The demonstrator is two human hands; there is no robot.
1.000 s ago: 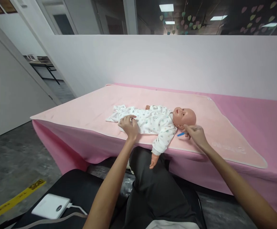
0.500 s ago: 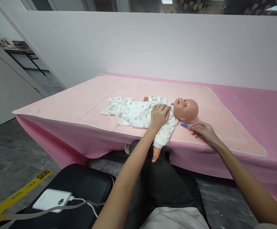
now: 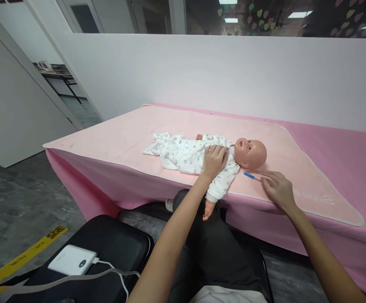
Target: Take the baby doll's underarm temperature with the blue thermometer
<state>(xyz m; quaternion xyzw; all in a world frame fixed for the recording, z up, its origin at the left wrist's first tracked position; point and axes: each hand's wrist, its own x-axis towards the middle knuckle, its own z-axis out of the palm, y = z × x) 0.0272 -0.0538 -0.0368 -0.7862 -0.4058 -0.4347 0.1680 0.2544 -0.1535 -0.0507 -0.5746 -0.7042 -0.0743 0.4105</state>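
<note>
A baby doll (image 3: 250,154) in a white patterned outfit lies on its back, head to the right, one arm hanging over the near edge. My left hand (image 3: 213,160) is on its chest with the fingers bent over the outfit; the fingertips are hidden. Beside the doll's head on the mat lies a small stick-like tool (image 3: 249,175) with a blue handle and a thin shaft; its exact kind cannot be made out. Just right of the shaft, near the head, my right hand (image 3: 278,189) has its fingers stretched out, holding nothing I can see.
A pale pink mat (image 3: 113,134) covers much of the table, over a darker pink cloth (image 3: 347,155). Behind it rises a white partition (image 3: 202,71). At lower left a white power bank (image 3: 72,259) with a cable sits on a black chair (image 3: 113,240).
My right hand has let go of the blue-handled tool, which now lies on the mat. My left hand stays on the doll's chest. The view has tilted up and shifted left.
</note>
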